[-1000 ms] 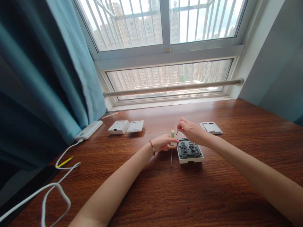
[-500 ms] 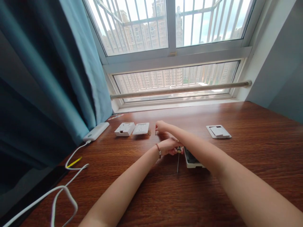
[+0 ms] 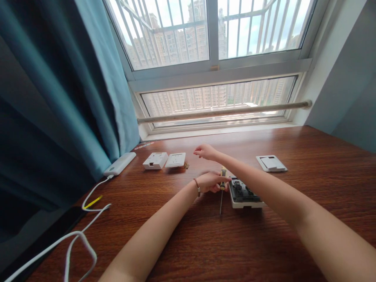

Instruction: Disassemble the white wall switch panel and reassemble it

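Note:
My left hand (image 3: 213, 182) is closed around the handle of a screwdriver (image 3: 223, 182), its thin metal shaft pointing down toward me. Its fingertips reach the left edge of a wall switch or socket (image 3: 246, 196) with its dark inner side facing up; my right forearm covers part of it. Farther off, my right hand (image 3: 205, 151) is above the desk with fingers apart and nothing visible in them. A few small brass-coloured screws (image 3: 187, 166) lie to its left, beside a white socket plate (image 3: 175, 160).
A white mounting box (image 3: 155, 161) stands left of the socket plate. At right lies a white switch plate (image 3: 271, 163). A white power bank (image 3: 120, 163) with a looping white cable (image 3: 88, 229) and a yellow strip (image 3: 93, 202) are at left, near the blue curtain (image 3: 96, 78).
My right hand has let go of a thin screw near the small brass-coloured ones and lifted, its fingers opening. More of the dark module shows. My left hand keeps the screwdriver.

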{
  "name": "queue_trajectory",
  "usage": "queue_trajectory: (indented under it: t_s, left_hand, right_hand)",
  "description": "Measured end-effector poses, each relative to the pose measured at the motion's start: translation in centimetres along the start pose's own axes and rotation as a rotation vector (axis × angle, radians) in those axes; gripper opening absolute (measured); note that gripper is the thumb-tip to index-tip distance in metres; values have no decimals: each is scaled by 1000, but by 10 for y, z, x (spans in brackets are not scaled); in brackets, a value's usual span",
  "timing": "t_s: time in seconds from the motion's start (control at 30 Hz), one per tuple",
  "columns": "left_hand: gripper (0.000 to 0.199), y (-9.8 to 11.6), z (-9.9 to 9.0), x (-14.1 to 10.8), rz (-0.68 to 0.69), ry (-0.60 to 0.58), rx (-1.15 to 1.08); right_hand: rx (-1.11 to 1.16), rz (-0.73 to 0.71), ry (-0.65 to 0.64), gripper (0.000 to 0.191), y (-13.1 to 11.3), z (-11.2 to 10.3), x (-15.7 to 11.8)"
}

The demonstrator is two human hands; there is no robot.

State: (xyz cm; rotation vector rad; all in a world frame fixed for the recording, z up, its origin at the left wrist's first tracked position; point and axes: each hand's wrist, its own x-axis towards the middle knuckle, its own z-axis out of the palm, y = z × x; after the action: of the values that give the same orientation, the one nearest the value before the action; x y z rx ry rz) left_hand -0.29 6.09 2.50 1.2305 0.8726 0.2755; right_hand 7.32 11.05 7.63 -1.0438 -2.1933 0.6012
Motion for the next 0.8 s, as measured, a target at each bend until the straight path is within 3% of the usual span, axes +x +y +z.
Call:
queue_trajectory:
  t_s: [0.1, 0.23, 0.3, 0.37, 0.5, 0.63, 0.8]
  left_hand:
    - [31, 10, -7, -4, 11, 25, -23]
    - [28, 31, -16, -17, 154, 102, -85]
    - [28, 40, -12, -24, 296, 135, -130]
    - [32, 46, -2, -30, 474, 140, -165]
    - [26, 51, 26, -30, 663, 144, -22]
    - [22, 54, 43, -22, 747, 99, 93]
    - [19, 51, 48, -12, 759, 54, 76]
  right_hand:
    - [16, 59, 94, 20, 20, -26, -29]
    - [31, 111, 191, 23, 51, -58, -123]
    - [123, 121, 156, 38, 65, -65, -166]
    - [240, 137, 34, 61, 76, -66, -193]
    - [306, 103, -134, 91, 83, -59, -207]
    - [268, 57, -122, 93, 81, -58, -204]
    - [247, 44, -106, 94, 84, -58, -205]
